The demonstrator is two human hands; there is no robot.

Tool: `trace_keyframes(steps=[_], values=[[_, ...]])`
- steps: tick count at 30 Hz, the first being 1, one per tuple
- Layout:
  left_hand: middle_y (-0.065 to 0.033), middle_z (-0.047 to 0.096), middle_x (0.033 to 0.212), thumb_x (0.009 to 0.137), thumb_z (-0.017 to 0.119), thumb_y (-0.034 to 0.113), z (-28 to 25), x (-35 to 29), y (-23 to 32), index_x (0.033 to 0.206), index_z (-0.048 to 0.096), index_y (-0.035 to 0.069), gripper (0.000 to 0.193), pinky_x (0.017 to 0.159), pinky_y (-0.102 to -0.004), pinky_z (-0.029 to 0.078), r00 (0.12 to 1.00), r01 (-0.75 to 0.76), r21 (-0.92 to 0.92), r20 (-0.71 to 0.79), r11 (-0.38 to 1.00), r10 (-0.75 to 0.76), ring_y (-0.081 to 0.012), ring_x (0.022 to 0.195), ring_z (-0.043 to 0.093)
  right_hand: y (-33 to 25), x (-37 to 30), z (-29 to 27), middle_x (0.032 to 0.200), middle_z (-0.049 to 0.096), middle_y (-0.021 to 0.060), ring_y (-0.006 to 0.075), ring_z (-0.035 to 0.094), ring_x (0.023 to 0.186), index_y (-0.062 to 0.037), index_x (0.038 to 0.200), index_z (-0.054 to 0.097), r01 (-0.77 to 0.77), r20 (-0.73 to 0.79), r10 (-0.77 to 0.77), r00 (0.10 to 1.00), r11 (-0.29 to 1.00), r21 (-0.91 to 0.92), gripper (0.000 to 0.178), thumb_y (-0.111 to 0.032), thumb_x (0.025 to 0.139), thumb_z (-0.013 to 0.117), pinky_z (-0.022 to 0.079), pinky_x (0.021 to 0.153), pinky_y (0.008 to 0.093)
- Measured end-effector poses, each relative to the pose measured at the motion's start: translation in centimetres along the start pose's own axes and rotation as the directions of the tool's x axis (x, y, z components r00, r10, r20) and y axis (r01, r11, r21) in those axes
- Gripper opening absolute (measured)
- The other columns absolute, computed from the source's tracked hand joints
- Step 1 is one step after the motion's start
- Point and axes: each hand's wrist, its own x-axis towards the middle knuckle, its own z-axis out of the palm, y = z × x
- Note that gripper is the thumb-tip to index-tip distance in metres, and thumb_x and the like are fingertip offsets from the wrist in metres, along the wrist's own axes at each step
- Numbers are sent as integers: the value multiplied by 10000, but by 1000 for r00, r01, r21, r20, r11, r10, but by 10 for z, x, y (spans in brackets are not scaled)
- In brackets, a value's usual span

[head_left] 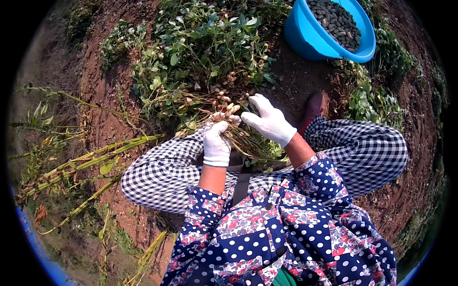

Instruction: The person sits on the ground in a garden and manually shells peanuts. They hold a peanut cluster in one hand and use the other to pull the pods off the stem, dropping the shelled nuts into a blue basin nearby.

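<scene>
My left hand (217, 147), in a white knit glove, is closed around a bunch of peanut plants (244, 143) above my lap. Pale peanut pods (231, 108) and thin roots stick out at the far end of the bunch. Just right of these pods is my right hand (270, 122), also gloved in white, with thumb and fingers apart and nothing visible between them. Its fingertips come close to the pods; whether they touch cannot be made out.
A heap of leafy peanut plants (200, 52) lies on the reddish soil ahead. A blue tub (305, 40) holding many peanuts (336, 24) stands at the far right, beyond my shoe (313, 110). Tall yellow-green stalks (90, 159) lean in from the left.
</scene>
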Motion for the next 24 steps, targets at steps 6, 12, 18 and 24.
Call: trace_keyframes(steps=[6,12,18,24], values=[[-240,632,1042,846,507,101,-14,-4,1,1178,526,-91,384,940,-483,481,981,79,-105,187,991,-58,-356,1004,619,-11,-39,45,863,658,187,366,644,828,-20,1085,543,94,292,-64,954,991,-90,546,-475,791,613,505,747,431],[-197,655,978,905,483,86,-14,-6,3,1035,562,-44,200,720,-334,557,993,107,116,34,988,-111,-254,796,667,-19,-31,22,881,672,176,343,653,839,-43,1059,610,132,398,-90,913,988,-79,544,-512,786,614,509,747,418],[-278,635,992,847,488,119,-12,-9,9,1121,523,-182,409,775,-412,547,960,202,-199,233,959,-153,-287,743,671,1,-14,7,867,664,87,133,623,816,-7,1035,631,-158,112,115,987,812,561,309,-275,885,588,497,742,285],[-147,655,796,823,542,124,-19,-10,7,1086,549,-153,382,601,-294,524,962,235,-210,191,949,-196,-212,685,635,4,-13,17,1074,628,95,176,613,889,35,1238,496,-95,233,-172,957,573,814,399,-163,895,543,485,823,313]])
